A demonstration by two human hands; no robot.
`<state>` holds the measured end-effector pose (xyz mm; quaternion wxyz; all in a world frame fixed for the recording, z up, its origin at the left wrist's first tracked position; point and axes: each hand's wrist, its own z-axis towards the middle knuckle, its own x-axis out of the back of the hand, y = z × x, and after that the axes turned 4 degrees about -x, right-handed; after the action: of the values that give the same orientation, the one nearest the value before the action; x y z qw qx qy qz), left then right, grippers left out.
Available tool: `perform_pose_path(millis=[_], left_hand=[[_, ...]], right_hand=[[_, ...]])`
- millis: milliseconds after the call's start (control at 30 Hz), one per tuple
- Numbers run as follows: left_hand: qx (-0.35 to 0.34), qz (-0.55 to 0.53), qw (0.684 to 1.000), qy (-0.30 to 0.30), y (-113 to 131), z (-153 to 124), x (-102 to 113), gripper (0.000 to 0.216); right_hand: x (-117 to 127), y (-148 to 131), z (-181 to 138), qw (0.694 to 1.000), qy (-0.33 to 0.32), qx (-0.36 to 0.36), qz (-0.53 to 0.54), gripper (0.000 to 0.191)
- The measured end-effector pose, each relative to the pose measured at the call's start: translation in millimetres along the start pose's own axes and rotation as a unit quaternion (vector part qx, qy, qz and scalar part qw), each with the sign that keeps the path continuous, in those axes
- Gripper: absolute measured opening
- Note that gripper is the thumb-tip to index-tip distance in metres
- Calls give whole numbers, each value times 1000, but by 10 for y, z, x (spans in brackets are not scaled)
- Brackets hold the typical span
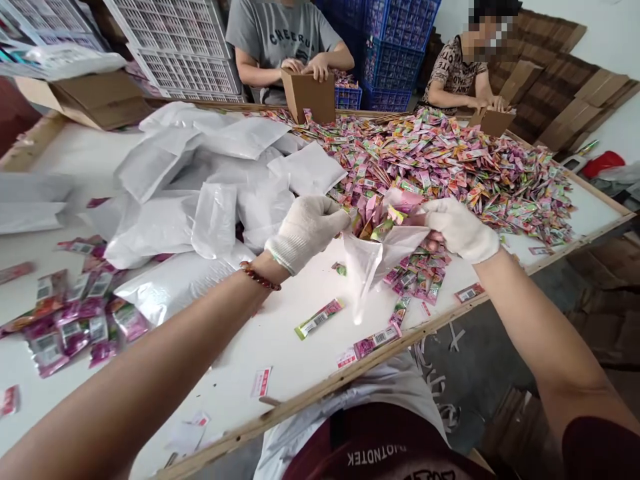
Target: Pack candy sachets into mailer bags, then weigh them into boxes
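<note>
Your left hand point(310, 230), in a white knit glove point(285, 250), pinches one side of the mouth of a translucent plastic bag point(364, 263), thumb and fingers closed on its edge. Your right hand point(457, 223), gloved the same way but with some bare fingertips showing underneath, grips the opposite side, so the bag hangs between your two hands with its mouth spread. Pink and green sachets point(383, 223) fill the opening, and the lower corner of the bag points down towards the near edge of the white table point(290, 367). A beaded bracelet point(260, 275) circles your left wrist. Just beyond your hands, a large heap of loose sachets point(450, 157) spreads towards the far right side of the table, while a small cluster of sachets point(420, 277) lies beneath your right hand. One green-and-pink sachet point(319, 319) lies by itself on the surface near the bag's lower corner, with a red-and-white slip point(261, 382) closer to the wooden rim point(310, 398). To the left of your left hand you have a pile of filled whitish bags point(160, 220), with more sachets point(80, 320) scattered beside it. Across from you, a person in a grey T-shirt point(277, 40) has both hands on a cardboard box point(313, 97), and another in a patterned shirt point(450, 73) handles a smaller box point(493, 122).
</note>
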<state>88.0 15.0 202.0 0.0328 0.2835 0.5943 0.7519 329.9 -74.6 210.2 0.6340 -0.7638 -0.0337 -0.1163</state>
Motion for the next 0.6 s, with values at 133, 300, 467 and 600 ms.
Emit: perform_pose_path(millis=[133,300,467,600], left_hand=[[-46,65,997,-12,40,129,-69,28],[-104,104,989,-19,228,124,-88,22],[-254,186,944,-95,165,-279,-346,18],[-261,261,897,-243,-350,-968,-616,30]], right_hand=[[60,3,-114,1000,16,0,-1,43],[164,-64,-375,999,45,13,26,43],[25,404,-1008,993,-90,-54,-46,44],[-314,1020,-1710,912,-261,-166,-270,34]])
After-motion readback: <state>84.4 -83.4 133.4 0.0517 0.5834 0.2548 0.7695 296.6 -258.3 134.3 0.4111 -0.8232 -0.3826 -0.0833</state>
